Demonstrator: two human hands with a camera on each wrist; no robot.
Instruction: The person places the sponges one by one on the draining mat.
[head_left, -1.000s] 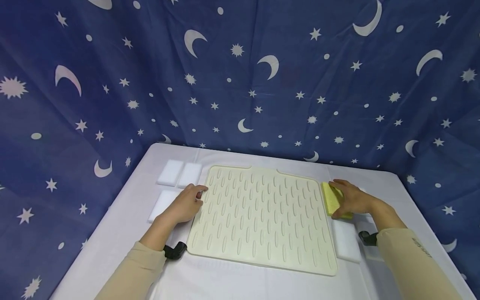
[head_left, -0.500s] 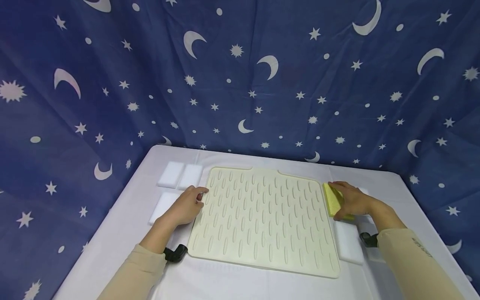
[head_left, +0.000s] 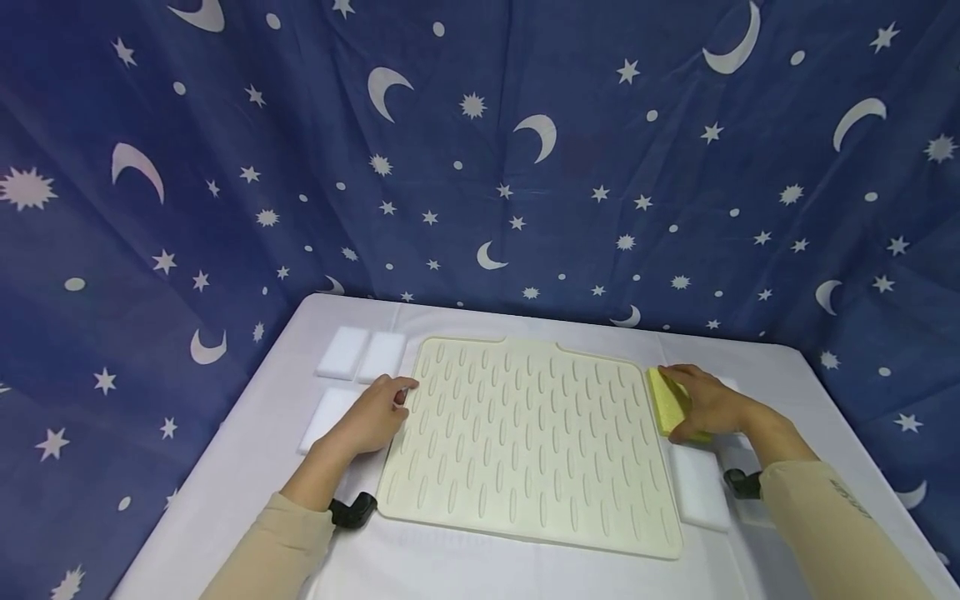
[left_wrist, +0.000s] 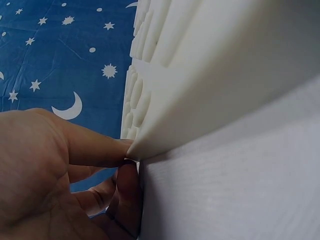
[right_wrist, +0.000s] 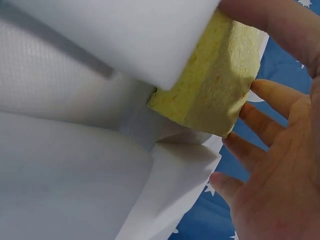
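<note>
A cream dish drying mat (head_left: 532, 450) with raised oval ridges lies in the middle of the white table. At its left edge is my left hand (head_left: 375, 414); in the left wrist view thumb and finger meet at the mat's rim (left_wrist: 145, 145). Across from it, my right hand (head_left: 705, 402) grips a yellow sponge (head_left: 667, 404) along the mat's right edge. The right wrist view shows the fingers spread along one side of the sponge (right_wrist: 215, 80), with the thumb at its upper end.
White foam blocks lie left of the mat: two far ones (head_left: 342, 352) (head_left: 382, 357) and one partly behind the left hand (head_left: 327, 412). Another white block (head_left: 697, 487) lies below the sponge, with more white blocks around the right wrist. A blue moon-and-star curtain (head_left: 480, 150) hangs behind the table (head_left: 450, 567).
Both hands stay at the mat edge and the sponge. The whole scene shifts slightly down in the head view; nothing is picked up or let go.
</note>
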